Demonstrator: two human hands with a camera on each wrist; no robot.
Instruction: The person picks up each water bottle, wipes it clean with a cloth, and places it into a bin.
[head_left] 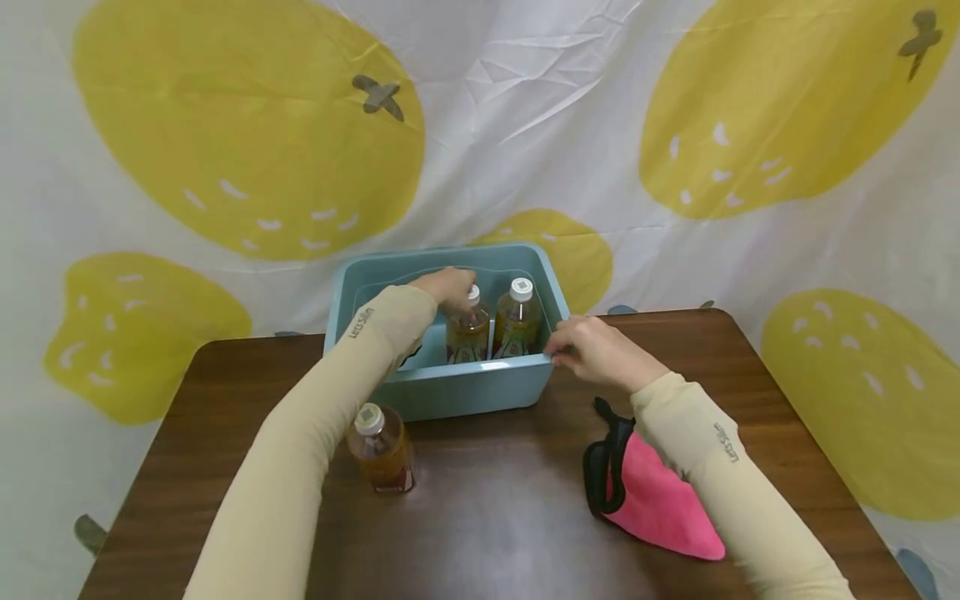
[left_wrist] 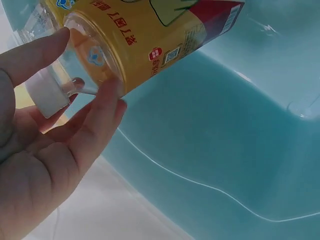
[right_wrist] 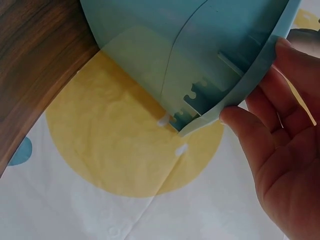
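Observation:
A light blue plastic bin [head_left: 450, 392] stands at the back of the table. Inside it, my left hand [head_left: 452, 287] holds a drink bottle [head_left: 467, 337] around its shoulder, just below the white cap [left_wrist: 47, 95]. The bottle's yellow and red label [left_wrist: 165, 40] shows in the left wrist view. A second capped bottle [head_left: 517, 321] is upright beside it, towards the bin's right wall. At the front right corner, my right hand [head_left: 596, 350] pinches the bin's rim [right_wrist: 237, 92] between thumb and fingers. Another bottle [head_left: 382, 454] sits on the table in front of the bin, near my left forearm.
A pink pouch [head_left: 667, 500] with black trim lies on the brown wooden table [head_left: 480, 500], partly under my right forearm. Behind the bin hangs a white cloth [head_left: 525, 108] printed with yellow fruit, reaching down along the table's back edge.

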